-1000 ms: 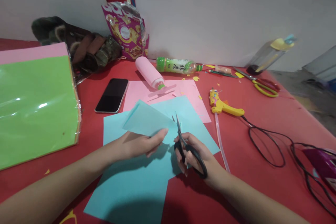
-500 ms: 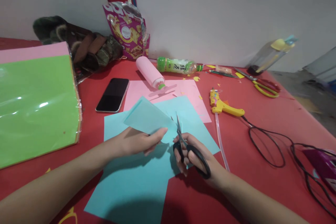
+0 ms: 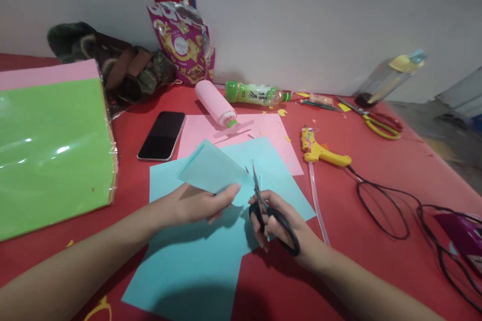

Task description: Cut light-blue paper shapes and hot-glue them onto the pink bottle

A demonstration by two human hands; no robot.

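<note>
My left hand (image 3: 199,204) pinches a small folded piece of light blue paper (image 3: 211,170) and holds it up above a large light blue sheet (image 3: 196,256) lying on the red table (image 3: 376,170). My right hand (image 3: 278,220) grips black-handled scissors (image 3: 269,210), blades pointing up and touching the right edge of the held piece. A pink sheet (image 3: 263,135) lies partly under the blue one.
A phone (image 3: 161,135), a pink roll (image 3: 214,103) and a green-capped bottle (image 3: 254,94) lie beyond the sheets. A wrapped stack of coloured paper (image 3: 52,145) is at left. A yellow glue gun (image 3: 320,150) with black cord (image 3: 384,210), yellow-handled scissors (image 3: 378,124), a snack bag (image 3: 184,45).
Almost nothing has moved; my hands and the scissors shifted very slightly, with the blades staying at the edge of the held blue piece.
</note>
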